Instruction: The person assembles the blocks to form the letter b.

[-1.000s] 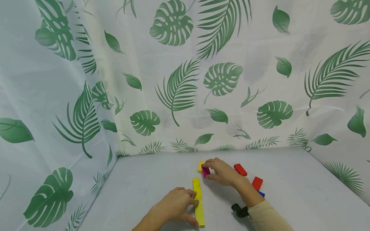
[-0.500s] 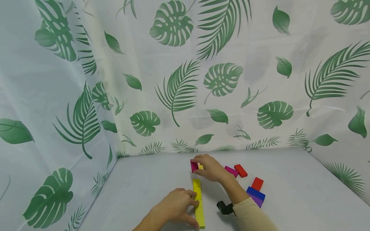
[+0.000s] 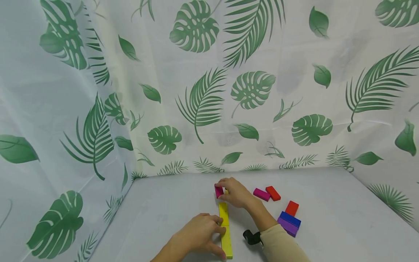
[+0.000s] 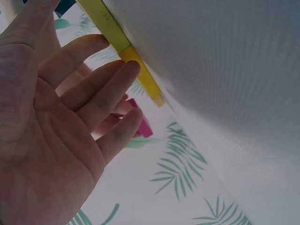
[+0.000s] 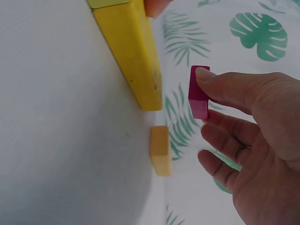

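My left hand point(image 3: 199, 233) lies alongside two yellow blocks set end to end, a near block point(image 3: 226, 243) and a farther block point(image 3: 223, 209). Its fingertips and thumb touch their left side in the head view, fingers loosely bent. Beyond the row, my right hand point(image 3: 237, 193) pinches a magenta block point(image 5: 198, 93) between thumb and fingers, holding it on end. An orange-yellow block point(image 5: 161, 150) stands apart from the row's far end; in the head view the right hand mostly hides it. The left wrist view also shows the magenta block point(image 4: 142, 123) past the left fingertips.
To the right lie another magenta block point(image 3: 262, 194), a red block point(image 3: 273, 193) and a second red block point(image 3: 292, 208). Below that come a blue block point(image 3: 289, 219) and a purple block point(image 3: 288, 227), side by side. A leaf-print curtain point(image 3: 209, 156) backs the white table point(image 3: 157, 203).
My right hand has carried the magenta block left, from the right side of the orange-yellow block to its left, then slightly nearer. My left hand stays in place.
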`<state>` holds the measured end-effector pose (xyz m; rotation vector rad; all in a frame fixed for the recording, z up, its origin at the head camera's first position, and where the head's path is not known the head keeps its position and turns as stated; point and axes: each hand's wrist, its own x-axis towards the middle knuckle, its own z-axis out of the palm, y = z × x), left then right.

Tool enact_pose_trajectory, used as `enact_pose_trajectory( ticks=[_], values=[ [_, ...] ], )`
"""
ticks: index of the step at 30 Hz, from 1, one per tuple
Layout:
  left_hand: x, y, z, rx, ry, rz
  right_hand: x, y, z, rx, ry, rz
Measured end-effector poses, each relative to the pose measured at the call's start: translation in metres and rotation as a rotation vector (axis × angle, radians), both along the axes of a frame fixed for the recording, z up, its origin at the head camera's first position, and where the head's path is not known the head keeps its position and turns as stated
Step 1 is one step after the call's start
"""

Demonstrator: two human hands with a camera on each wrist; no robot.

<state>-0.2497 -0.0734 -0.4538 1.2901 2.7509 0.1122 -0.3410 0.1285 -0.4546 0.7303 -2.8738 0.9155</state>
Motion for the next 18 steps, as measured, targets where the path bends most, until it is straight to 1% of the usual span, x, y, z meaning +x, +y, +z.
enact_pose_trajectory(
  ticks=[5, 8, 18],
  values=[
    [-0.0004, 0.0005, 0.0001, -0.002, -0.009, 0.003, -0.0016, 0.0017, -0.0041, 0.003, -0.018, -0.017],
    [-0.0011, 0.0006, 0.0002, -0.005, -0.002, -0.003, -0.0012, 0.0023, -0.0051, 0.008, -0.024, -0.028],
    [-0.0002, 0.0004, 0.0005, -0.002, 0.015, -0.022, -0.0002, 0.0032, -0.0086, 0.017, 0.001, -0.023]
  ],
)
